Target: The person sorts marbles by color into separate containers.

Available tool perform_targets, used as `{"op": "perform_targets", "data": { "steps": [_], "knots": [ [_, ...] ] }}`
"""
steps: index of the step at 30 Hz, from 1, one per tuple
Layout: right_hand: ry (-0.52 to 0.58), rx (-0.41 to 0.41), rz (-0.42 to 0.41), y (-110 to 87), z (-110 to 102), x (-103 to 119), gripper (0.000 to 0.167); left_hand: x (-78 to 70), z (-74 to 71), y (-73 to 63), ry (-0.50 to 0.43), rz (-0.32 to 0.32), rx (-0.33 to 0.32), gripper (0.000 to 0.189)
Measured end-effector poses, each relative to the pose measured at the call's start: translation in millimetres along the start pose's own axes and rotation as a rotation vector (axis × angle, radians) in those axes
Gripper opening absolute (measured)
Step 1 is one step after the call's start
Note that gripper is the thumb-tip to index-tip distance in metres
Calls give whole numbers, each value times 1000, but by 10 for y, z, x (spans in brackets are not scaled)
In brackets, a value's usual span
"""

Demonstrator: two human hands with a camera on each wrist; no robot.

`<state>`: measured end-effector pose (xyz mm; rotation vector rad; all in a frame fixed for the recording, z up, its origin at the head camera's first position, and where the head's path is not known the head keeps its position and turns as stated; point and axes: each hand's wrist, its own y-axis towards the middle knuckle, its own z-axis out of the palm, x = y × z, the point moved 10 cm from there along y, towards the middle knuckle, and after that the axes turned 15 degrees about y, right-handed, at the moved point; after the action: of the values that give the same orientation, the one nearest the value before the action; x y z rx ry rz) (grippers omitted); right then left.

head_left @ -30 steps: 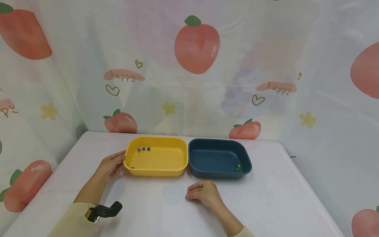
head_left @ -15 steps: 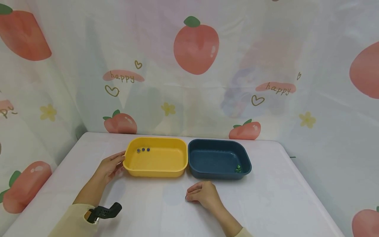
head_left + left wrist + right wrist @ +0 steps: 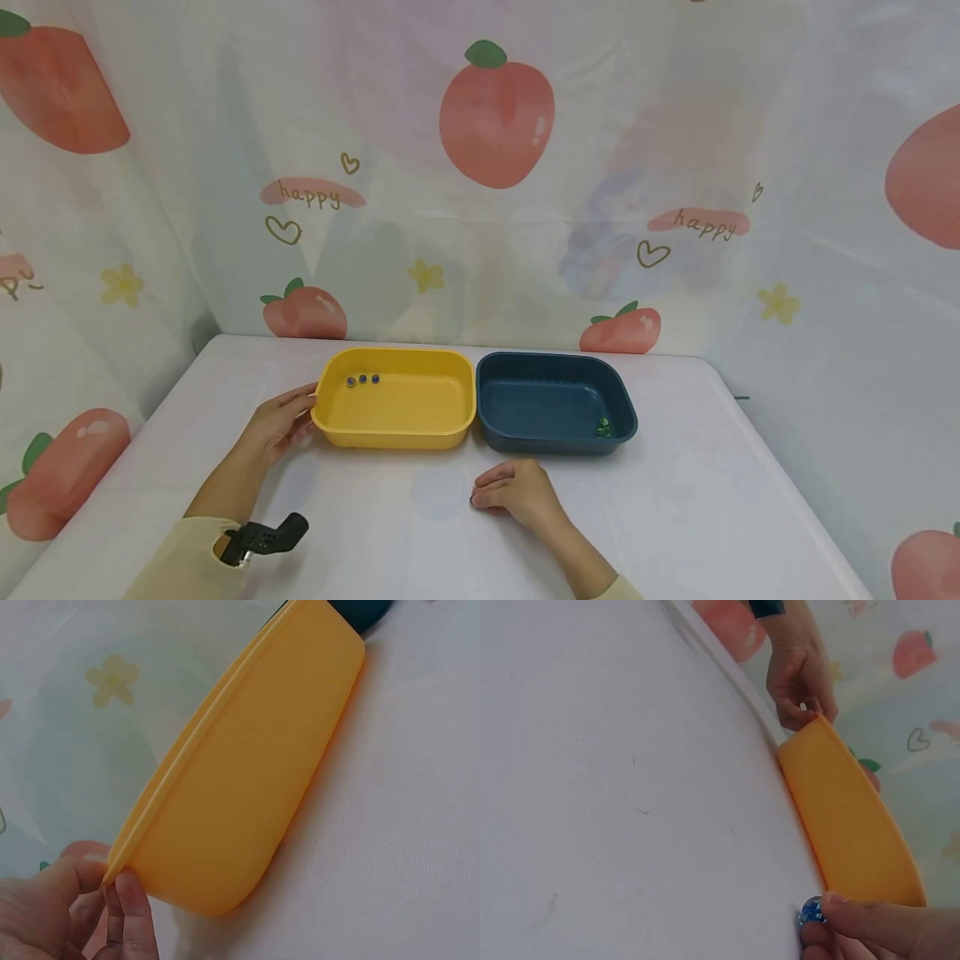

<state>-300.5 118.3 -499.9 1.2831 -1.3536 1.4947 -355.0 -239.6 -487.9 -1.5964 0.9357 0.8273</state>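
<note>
In the head view my left hand (image 3: 279,423) is at the left end of the yellow basin (image 3: 396,438). The left wrist view shows its thumb and fingers pinching the basin's rim (image 3: 161,784). My right hand (image 3: 517,493) is low over the white table, in front of the two basins. Between its thumb and fingertips it pinches a blue marble (image 3: 813,909), plain in the right wrist view and mostly hidden by the fingers in the head view. Three blue marbles, one of them this marble (image 3: 363,379), lie near the yellow basin's back left.
A dark blue basin (image 3: 551,442) stands against the yellow one's right end, with green marbles (image 3: 603,427) in its near right corner. Behind the white table (image 3: 375,533) hangs a curtain printed with fruit. A black strap mount (image 3: 266,537) sticks out from my left wrist.
Both hands stay nearly in place. One dark marble that showed at the yellow basin's near left wall a second ago is no longer visible there.
</note>
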Motion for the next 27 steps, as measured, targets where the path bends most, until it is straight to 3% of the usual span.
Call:
{"op": "perform_targets", "data": {
  "steps": [13,27],
  "knots": [
    [108,27,17,-22,-1,20,28,-14,2,-7,2,1,5,55],
    [127,27,23,-2,6,180,32,-11,-5,-14,19,-2,1,54]
  ]
}}
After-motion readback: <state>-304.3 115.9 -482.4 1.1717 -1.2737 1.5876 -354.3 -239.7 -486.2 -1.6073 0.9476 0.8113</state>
